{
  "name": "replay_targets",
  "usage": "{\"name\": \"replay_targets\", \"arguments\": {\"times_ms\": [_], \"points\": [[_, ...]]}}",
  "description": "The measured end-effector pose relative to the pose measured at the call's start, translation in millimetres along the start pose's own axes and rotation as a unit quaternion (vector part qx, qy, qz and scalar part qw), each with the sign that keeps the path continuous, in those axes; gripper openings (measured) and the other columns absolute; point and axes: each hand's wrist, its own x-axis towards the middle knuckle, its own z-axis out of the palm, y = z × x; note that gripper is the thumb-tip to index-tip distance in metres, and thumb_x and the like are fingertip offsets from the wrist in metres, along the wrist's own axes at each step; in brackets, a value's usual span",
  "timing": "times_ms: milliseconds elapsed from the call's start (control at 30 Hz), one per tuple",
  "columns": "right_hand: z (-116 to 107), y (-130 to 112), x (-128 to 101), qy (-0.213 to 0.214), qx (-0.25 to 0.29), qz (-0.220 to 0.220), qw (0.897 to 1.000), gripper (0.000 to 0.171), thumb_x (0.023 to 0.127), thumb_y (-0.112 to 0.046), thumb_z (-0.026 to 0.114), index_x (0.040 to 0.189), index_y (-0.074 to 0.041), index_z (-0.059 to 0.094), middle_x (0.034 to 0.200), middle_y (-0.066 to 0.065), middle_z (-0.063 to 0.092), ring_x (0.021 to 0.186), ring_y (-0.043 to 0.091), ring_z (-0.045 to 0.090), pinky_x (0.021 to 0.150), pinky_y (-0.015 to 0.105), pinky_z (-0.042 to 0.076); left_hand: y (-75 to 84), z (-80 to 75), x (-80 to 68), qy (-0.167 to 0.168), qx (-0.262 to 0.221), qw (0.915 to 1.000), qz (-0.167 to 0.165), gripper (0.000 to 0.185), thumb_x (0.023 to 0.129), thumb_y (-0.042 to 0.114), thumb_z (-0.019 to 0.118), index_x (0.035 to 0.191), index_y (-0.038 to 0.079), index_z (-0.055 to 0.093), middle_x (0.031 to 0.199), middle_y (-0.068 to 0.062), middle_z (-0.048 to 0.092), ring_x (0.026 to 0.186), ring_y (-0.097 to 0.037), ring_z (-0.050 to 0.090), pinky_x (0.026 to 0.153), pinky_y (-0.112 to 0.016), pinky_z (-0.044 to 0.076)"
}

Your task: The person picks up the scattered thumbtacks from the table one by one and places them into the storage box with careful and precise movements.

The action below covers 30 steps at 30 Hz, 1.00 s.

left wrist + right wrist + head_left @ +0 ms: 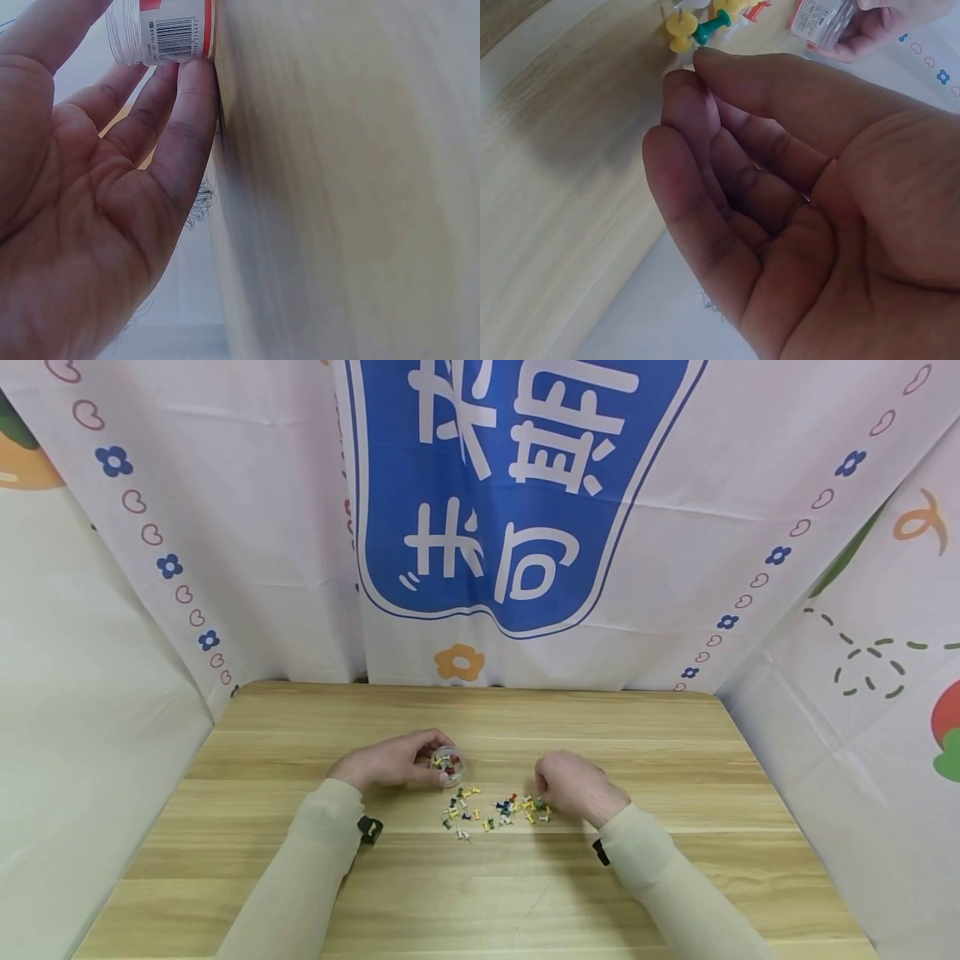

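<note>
My left hand [392,762] holds a small clear round jar [459,768] at its left side, fingers and thumb curled about it. Several coloured push pins [447,760] lie inside. The left wrist view shows the jar's red and white barcode label [174,34]. Loose push pins [491,821] in yellow, white, green, blue and red are scattered to the right and nearer front. Over their right end is my right hand [581,785], fingers bent. In the right wrist view, its thumb and fingertips come together beside yellow and green pins [712,26]; whether they pinch one is hidden.
Both hands work over a wooden table [375,893]. Its far edge meets a white printed curtain [300,610] with a blue sign, and similar cloth hangs at both sides. Each wrist wears a black strap [370,829].
</note>
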Motion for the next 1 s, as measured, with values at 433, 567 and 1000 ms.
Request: {"name": "replay_targets", "arguments": {"times_ms": [433, 567, 1000], "points": [[8, 3, 3, 0.008, -0.004, -0.003, 1.0, 0.033, 0.095, 0.013, 0.076, 0.077, -0.013, 0.068, 0.075, -0.002, 0.065, 0.068, 0.014, 0.057, 0.064, 0.028, 0.05, 1.7, 0.9, -1.0, 0.001, 0.001, 1.0, -0.004, 0.054, 0.108, 0.035, 0.089, 0.153, 0.018, 0.065, 0.148, -0.009, 0.072, 0.14, -0.029, 0.067, 0.127, -0.061, 0.054], [9, 3, 5, 0.009, 0.002, -0.004, 1.0, 0.039, 0.097, 0.012, 0.074, 0.072, -0.016, 0.061, 0.07, -0.004, 0.056, 0.064, 0.012, 0.05, 0.061, 0.026, 0.042, 1.7, 1.0, -0.8, 0.002, -0.002, 1.0, -0.007, 0.054, 0.108, 0.034, 0.089, 0.153, 0.018, 0.065, 0.148, -0.009, 0.072, 0.14, -0.029, 0.067, 0.127, -0.06, 0.054], [14, -10, 19, 0.074, 0.014, -0.033, 0.997, 0.009, 0.104, -0.001, 0.081, 0.102, -0.01, 0.084, 0.096, 0.002, 0.084, 0.079, 0.01, 0.071, 0.081, 0.036, 0.07, 0.8, 1.2, -0.6, 0.001, -0.002, 1.0, -0.007, 0.053, 0.108, 0.034, 0.089, 0.153, 0.018, 0.065, 0.148, -0.01, 0.072, 0.139, -0.028, 0.067, 0.127, -0.059, 0.054]]}}
